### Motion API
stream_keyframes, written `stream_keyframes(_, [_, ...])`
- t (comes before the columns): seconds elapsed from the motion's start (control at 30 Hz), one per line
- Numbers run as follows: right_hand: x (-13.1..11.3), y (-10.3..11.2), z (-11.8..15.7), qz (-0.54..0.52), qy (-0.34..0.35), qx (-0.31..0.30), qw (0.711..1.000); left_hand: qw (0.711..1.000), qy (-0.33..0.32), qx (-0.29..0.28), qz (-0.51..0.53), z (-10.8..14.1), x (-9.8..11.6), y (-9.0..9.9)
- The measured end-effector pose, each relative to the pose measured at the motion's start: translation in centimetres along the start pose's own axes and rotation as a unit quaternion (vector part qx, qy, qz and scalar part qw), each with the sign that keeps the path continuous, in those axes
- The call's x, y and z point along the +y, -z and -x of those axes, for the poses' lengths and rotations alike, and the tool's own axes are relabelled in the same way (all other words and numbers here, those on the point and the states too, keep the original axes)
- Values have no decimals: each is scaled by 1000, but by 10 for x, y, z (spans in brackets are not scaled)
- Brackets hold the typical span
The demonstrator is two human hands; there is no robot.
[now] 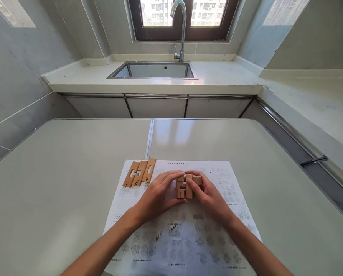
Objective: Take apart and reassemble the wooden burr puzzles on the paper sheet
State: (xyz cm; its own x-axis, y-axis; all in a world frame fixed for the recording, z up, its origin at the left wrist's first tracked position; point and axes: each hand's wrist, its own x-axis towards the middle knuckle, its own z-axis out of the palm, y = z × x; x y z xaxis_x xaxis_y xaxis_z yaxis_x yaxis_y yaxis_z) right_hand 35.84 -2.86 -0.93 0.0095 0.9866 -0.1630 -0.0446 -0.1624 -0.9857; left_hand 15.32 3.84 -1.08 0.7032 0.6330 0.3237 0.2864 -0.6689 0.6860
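Between my two hands, over the printed sheet [148, 234], is a small cluster of notched wooden puzzle pieces [180, 189]. My left hand [161, 189] is closed on its left side, fingers along the top and thumb under the lower edge. From the right, my right hand [204, 191] grips the cluster, its thumb pressed on an upright wooden bar [189, 191]. A wooden block end [197, 180] sticks out beside that thumb. Left of my hands, three flat slotted wooden pieces [139, 173], marked with numbers, lie side by side on the sheet's upper left corner.
The sheet, printed with small diagrams, lies on a pale table [59, 184] with a seam down its far half. Beyond the table stands a white counter [217, 73] with a sink [160, 71] and a tall faucet [183, 34]. Another counter [312, 99] runs along the right.
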Motion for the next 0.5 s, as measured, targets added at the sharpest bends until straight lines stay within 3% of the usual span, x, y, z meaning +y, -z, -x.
stream_keyframes(0.1, [5,1,2,136,57,64,987,1000,4,4,-8,1,2,-1])
stream_keyframes(0.23, [10,7,0,282,150,79,944,1000,1,2,-5,1,8,1])
stream_keyframes(0.33, [12,11,-3,332,191,76,921,1000,9,10,-4,2,9,3])
stream_keyframes(0.5, [15,13,-5,363,189,68,910,1000,16,21,-1,2,6,1])
